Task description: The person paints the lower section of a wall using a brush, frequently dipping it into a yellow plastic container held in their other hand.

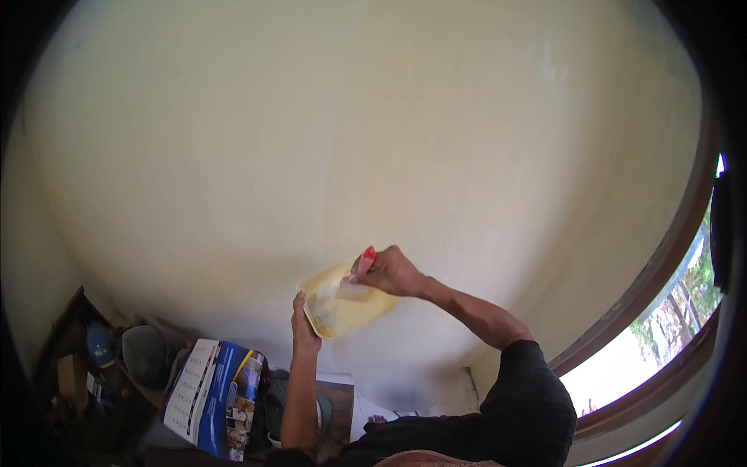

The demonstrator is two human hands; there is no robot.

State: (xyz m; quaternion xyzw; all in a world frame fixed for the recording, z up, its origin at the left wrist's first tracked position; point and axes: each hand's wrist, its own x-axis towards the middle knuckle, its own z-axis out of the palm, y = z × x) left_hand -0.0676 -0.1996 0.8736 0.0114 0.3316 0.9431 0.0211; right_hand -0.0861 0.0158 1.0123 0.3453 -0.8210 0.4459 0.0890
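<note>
My left hand [304, 327] grips the near left edge of a shallow pale-yellow tray [373, 303], its thumb over the rim. The tray is tilted in front of the wall, with whitish smears on its inner face. In my right hand [400, 271] is a small paint roller with a red handle [366, 261]. Its pale roller sleeve [353, 290] lies over the inside of the tray; whether it presses on the surface is hard to tell.
A cream wall [327, 146] fills most of the view. Low on the left are a calendar-like printed sheet [213, 397], a grey cap [145, 356], a blue rounded object [101, 344] and a cardboard box [72, 382]. A window with a brown frame [633, 298] curves along the right.
</note>
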